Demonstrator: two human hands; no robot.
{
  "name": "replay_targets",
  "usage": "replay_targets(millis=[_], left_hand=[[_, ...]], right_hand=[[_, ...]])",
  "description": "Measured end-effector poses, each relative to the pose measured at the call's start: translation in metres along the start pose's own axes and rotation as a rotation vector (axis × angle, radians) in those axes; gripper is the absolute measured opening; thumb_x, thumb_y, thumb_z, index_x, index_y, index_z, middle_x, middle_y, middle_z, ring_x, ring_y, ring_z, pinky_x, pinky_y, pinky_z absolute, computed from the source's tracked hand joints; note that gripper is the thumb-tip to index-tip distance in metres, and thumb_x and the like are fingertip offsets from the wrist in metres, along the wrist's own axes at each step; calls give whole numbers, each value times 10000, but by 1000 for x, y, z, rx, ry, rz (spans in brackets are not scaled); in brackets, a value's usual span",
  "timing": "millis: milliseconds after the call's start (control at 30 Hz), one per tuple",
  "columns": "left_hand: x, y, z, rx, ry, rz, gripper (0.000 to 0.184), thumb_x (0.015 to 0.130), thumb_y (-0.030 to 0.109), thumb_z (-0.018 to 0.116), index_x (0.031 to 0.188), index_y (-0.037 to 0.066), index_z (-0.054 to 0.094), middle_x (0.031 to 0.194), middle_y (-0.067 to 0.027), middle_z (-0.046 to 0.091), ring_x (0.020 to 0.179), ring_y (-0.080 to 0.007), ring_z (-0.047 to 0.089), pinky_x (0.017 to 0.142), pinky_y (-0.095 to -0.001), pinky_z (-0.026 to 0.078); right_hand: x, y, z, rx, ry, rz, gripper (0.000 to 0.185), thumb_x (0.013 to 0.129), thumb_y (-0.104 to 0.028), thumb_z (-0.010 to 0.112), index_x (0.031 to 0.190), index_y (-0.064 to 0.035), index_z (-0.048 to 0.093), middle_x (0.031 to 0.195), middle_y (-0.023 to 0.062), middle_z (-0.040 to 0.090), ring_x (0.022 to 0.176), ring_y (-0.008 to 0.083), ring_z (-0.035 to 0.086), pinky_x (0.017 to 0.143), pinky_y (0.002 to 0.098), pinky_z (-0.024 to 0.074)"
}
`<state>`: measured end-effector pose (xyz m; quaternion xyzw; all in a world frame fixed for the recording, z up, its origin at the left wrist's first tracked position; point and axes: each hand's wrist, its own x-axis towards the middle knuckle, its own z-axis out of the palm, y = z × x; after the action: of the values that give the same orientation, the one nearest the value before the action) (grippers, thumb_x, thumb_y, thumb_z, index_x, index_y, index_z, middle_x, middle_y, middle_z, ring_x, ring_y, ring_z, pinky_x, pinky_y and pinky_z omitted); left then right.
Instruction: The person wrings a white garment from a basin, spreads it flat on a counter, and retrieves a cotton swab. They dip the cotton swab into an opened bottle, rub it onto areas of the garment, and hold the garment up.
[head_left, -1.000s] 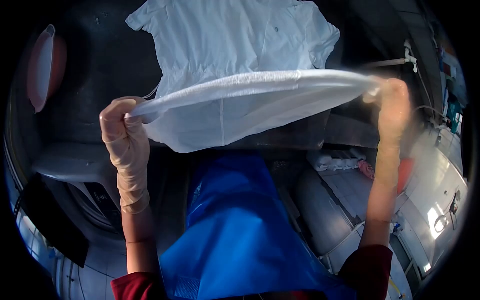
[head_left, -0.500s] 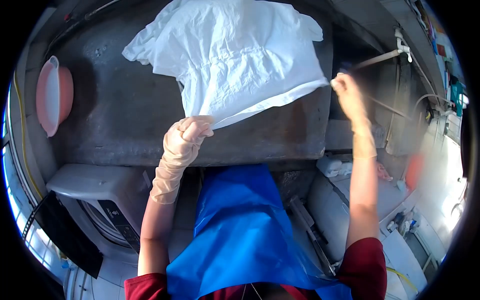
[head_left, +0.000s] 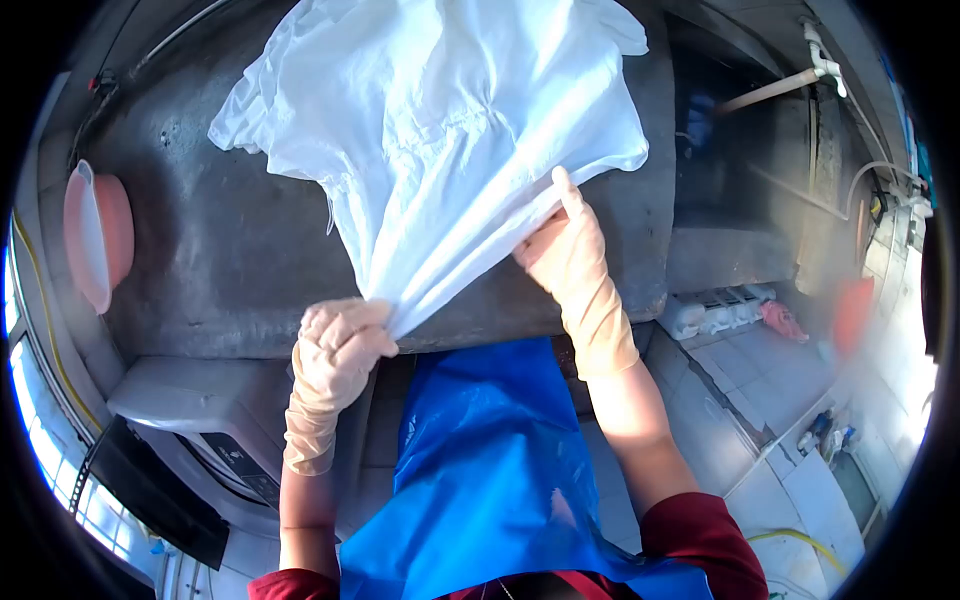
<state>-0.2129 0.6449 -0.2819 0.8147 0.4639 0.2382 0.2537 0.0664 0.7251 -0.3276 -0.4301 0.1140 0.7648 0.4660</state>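
A white garment (head_left: 450, 130), wrinkled and with a gathered seam, spreads over the dark worktop (head_left: 230, 270). Its near end is bunched to a narrow point in my left hand (head_left: 345, 350), whose fingers are closed around it. My right hand (head_left: 575, 250) is at the garment's near right edge, thumb lying along the cloth and the other fingers curled at its underside, partly hidden. Both hands wear pale thin gloves. From my left hand the cloth fans out away from me in long folds.
A pink basin (head_left: 115, 230) stands on its side at the worktop's left. Below it is a grey front-loading washing machine (head_left: 205, 400). A dark sink basin (head_left: 740, 140) with a white tap (head_left: 822, 65) lies right. Plastic containers (head_left: 715, 312) sit on the floor.
My right hand has come from beyond the garment's right corner inward to its near edge. My left hand has drawn the bunched end closer and down, pulling the cloth into folds.
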Motion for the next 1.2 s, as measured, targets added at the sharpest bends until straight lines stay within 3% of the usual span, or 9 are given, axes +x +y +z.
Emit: replay_targets(millis=[167, 267, 333, 533, 700, 900, 967, 1100, 1200], left_hand=[[-4, 20, 27, 99, 131, -447, 271, 777, 96, 771, 1017, 30, 665, 1123, -132, 636, 980, -334, 618, 841, -413, 505], [23, 48, 54, -687, -30, -544, 219, 940, 141, 645, 1103, -6, 648, 1066, -158, 652, 908, -217, 640, 826, -307, 517], [60, 74, 63, -1232, -309, -1043, 280, 1031, 185, 506, 1157, -38, 620, 1035, -121, 652, 924, -185, 642, 848, -278, 507], [80, 86, 192, -2222, 163, -842, 475, 992, 308, 508, 1390, 53, 456, 1339, -148, 557, 1176, -283, 582, 929, -447, 516], [89, 76, 215, -3107, 469, -224, 612, 1016, 496, 345, 1458, 72, 345, 1462, -161, 430, 1318, -322, 460, 1063, -462, 440], [74, 89, 198, -3711, 1209, -372, 722, 978, 604, 295, 1514, 121, 284, 1534, -141, 353, 1391, -352, 369, 1121, -519, 347], [71, 84, 212, -2983, 717, -595, 775, 960, 644, 265, 1527, 116, 249, 1558, -141, 315, 1411, -352, 340, 1134, -503, 333], [62, 83, 201, -2980, 758, -42, 803, 953, 661, 234, 1535, 109, 221, 1574, -144, 285, 1422, -358, 324, 1145, -500, 319], [48, 80, 214, -3192, 913, -219, 811, 954, 661, 237, 1534, 95, 219, 1574, -151, 283, 1423, -361, 321, 1147, -506, 315]], right_hand=[[-20, -1, -4, -65, 101, -71, 489, 987, -324, 543, 1345, -5, 446, 1227, 133, 613, 1112, 253, 594, 978, 366, 469], [-39, 1, -17, -255, -147, -161, 475, 995, -324, 531, 1322, 14, 461, 1226, 132, 577, 1131, 272, 564, 986, 444, 454], [-53, -3, 0, -193, -91, -142, 488, 998, -338, 523, 1321, 22, 455, 1231, 139, 568, 1146, 277, 552, 994, 460, 452], [-92, -24, 25, -128, 75, -94, 587, 1024, -402, 433, 1461, -18, 349, 1438, 164, 476, 1278, 328, 505, 1032, 521, 422], [-105, -30, 7, -281, 40, -219, 504, 1041, -300, 434, 1449, -13, 364, 1402, 172, 500, 1255, 334, 525, 1019, 517, 442], [-100, -30, 0, -575, 233, -407, 494, 1034, -236, 467, 1461, -16, 351, 1405, 204, 478, 1286, 298, 504, 1023, 497, 457], [-99, -30, 2, -617, 230, -450, 515, 1034, -211, 447, 1492, -29, 296, 1440, 208, 439, 1309, 316, 483, 1033, 494, 457], [-99, -28, 4, -709, 261, -486, 530, 1035, -181, 417, 1518, -52, 243, 1468, 217, 403, 1328, 330, 463, 1047, 498, 451], [-100, -28, -4, -743, 189, -537, 530, 1031, -173, 420, 1521, -69, 248, 1477, 224, 392, 1330, 333, 459, 1052, 503, 447]])
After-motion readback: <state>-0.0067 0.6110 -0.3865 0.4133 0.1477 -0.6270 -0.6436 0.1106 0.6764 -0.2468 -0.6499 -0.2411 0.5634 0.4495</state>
